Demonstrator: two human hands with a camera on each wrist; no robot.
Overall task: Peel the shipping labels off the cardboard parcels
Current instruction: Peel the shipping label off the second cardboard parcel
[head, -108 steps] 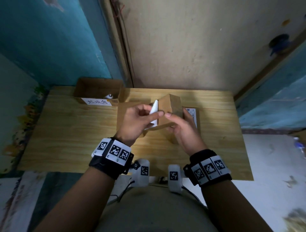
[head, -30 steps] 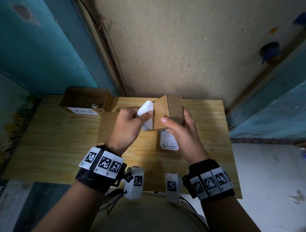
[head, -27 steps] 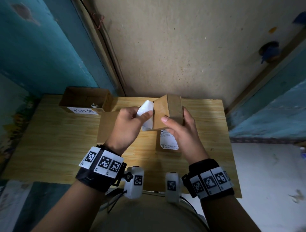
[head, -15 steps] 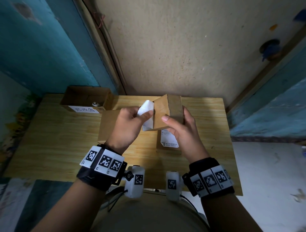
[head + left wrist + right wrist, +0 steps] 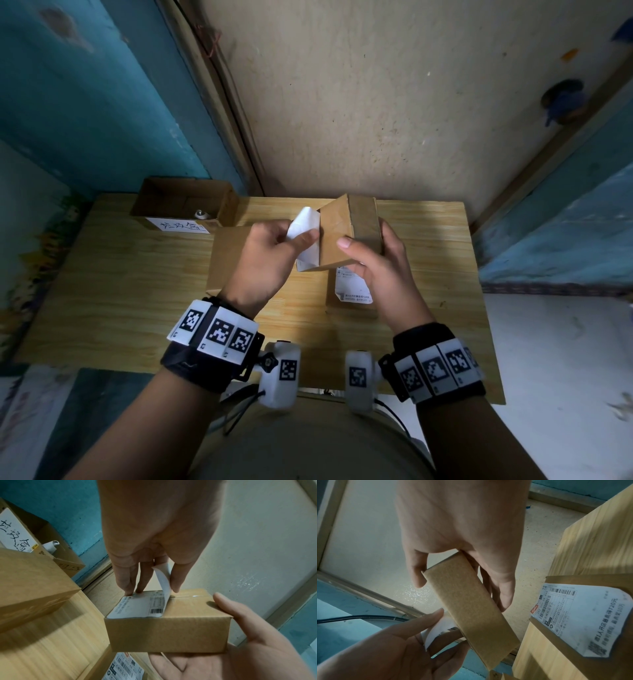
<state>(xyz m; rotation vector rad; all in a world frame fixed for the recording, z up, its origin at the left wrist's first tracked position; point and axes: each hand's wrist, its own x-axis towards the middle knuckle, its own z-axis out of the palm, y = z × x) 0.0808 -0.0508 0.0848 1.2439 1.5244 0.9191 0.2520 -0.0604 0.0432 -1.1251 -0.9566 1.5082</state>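
My right hand (image 5: 368,240) grips a small cardboard parcel (image 5: 346,233) tilted above the table, thumb on the near face and fingers behind it. A white shipping label (image 5: 137,605) covers part of its left face. One edge of the label (image 5: 305,222) is lifted and curled, and my left hand (image 5: 301,236) pinches that edge between thumb and fingers. In the left wrist view the other left fingertips (image 5: 130,591) rest on the parcel's far edge. A second parcel (image 5: 342,305) lies on the table below, with a printed label (image 5: 583,622) on top.
A third plain parcel (image 5: 226,260) sits on the wooden table (image 5: 120,291) under my left hand. An open cardboard box (image 5: 185,202) with a handwritten paper tag (image 5: 178,226) stands at the back left, a rolled-up label (image 5: 51,546) inside it. A wall rises just behind the table.
Since 3.6 s ago the held parcel has risen and more of the label has come away from it. Over the last second both hands have barely moved.
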